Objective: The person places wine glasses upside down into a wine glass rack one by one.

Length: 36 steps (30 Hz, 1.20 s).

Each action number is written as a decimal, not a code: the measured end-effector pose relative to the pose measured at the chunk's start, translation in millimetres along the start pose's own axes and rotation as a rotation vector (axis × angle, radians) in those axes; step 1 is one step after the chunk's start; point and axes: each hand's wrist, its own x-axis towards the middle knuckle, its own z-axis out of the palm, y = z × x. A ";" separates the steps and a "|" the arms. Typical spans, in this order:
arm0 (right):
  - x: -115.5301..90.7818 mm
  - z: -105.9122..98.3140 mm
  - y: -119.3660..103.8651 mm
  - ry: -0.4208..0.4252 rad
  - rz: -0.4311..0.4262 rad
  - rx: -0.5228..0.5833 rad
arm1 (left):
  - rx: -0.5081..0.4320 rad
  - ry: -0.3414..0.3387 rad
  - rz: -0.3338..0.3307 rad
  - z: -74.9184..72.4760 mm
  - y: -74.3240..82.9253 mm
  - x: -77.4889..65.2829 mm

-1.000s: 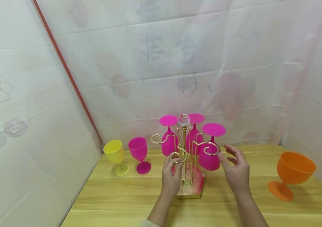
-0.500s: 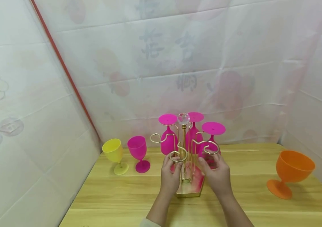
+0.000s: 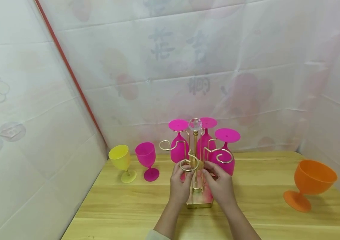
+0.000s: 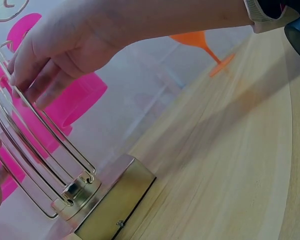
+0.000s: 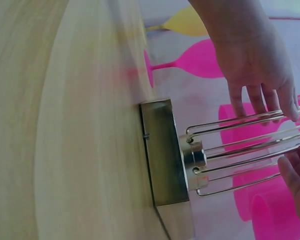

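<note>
The gold rack (image 3: 199, 200) on the counter (image 3: 122, 213), probably stiff, slick and bottom-heavy, is gripped at its upright wires (image 5: 240, 161) by the curled fingers of the left hand (image 3: 180, 187) and right hand (image 3: 220, 186), though steadier hold might be taken on its central post (image 3: 195, 144)

We see a gold-coloured stemware rack (image 3: 200, 200) with a clear faceted ball (image 3: 195, 124), its three hanging goblets (image 3: 177, 152) solid hot pink. Left of the rack we find a hot-pink goblet (image 3: 145, 156) and a yellow goblet (image 3: 120, 159); right of it, an orange goblet (image 3: 311, 180). Beneath it lies a yellowish wood-grain tabletop (image 3: 122, 213); behind it, a whitish backdrop (image 3: 158, 110) with faded pink blotches and grey characters.
</note>
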 end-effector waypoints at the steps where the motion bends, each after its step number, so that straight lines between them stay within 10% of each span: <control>1: -0.1 0.0 0.5 0.000 0.007 0.003 | 0.000 0.000 0.001 0.5 0.0 0.0; 36: -6.3 7.3 15.8 0.022 0.025 -0.080 | -0.006 0.017 0.001 4.2 2.0 -1.4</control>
